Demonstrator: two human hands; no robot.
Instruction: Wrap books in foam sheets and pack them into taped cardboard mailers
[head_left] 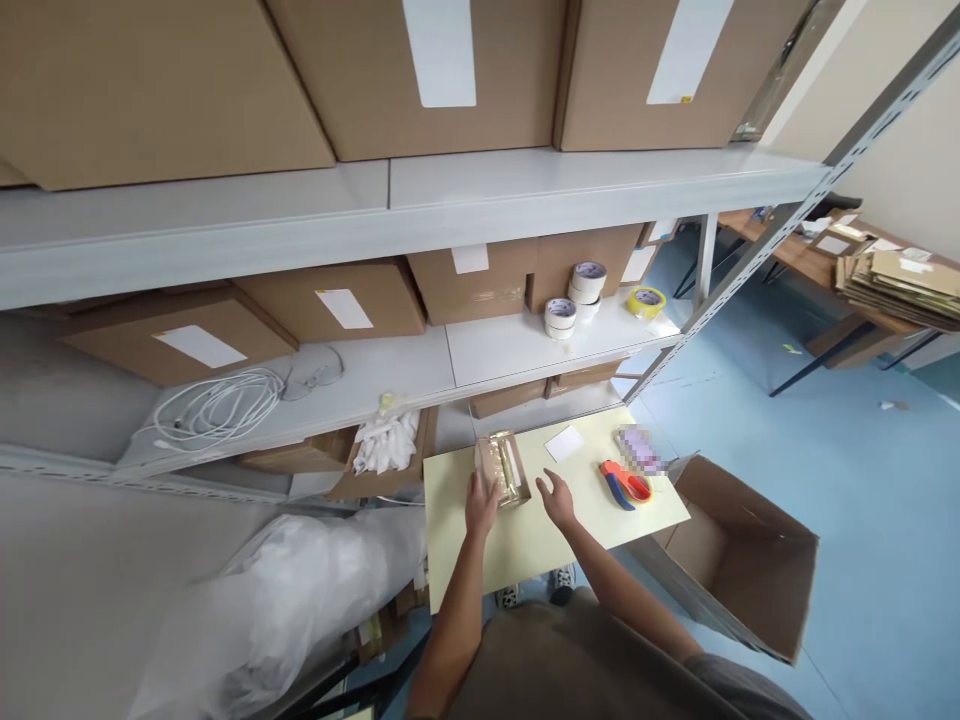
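Observation:
A small cardboard box with shiny clear tape across its top stands on the pale yellow tabletop. Against its near left side is my left hand, gripping it, with the fingertips partly hidden. My right hand hovers just right of the box, fingers apart and nothing in them. Beyond that hand lies a white card or slip of paper. Farther right on the tabletop are a red and blue tape dispenser and a blurred-out purple item.
A large open carton stands on the floor at the right. Metal shelving rises ahead, holding cartons, white tape rolls, a yellow tape roll and a coiled white cable. Clear plastic wrap bulges at the left.

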